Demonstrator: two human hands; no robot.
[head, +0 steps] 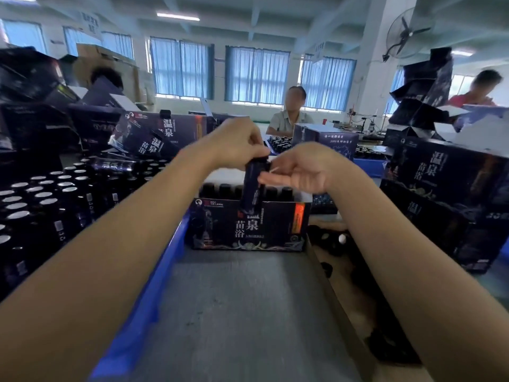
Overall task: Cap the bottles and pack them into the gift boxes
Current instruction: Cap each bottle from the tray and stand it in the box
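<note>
Left of the gift box [248,230], silver-topped bottles [41,194] wait. Above the gift box, my left hand [239,144] grips the bottle [252,188] by its top. My right hand [300,172], fingers straight, steadies its side. Advisable: tighten fully, then lower it upright into the box.

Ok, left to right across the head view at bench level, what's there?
Foil-topped dark bottles → blue plastic tray rim → open dark printed gift box → loose black caps → stacked dark gift boxes.
</note>
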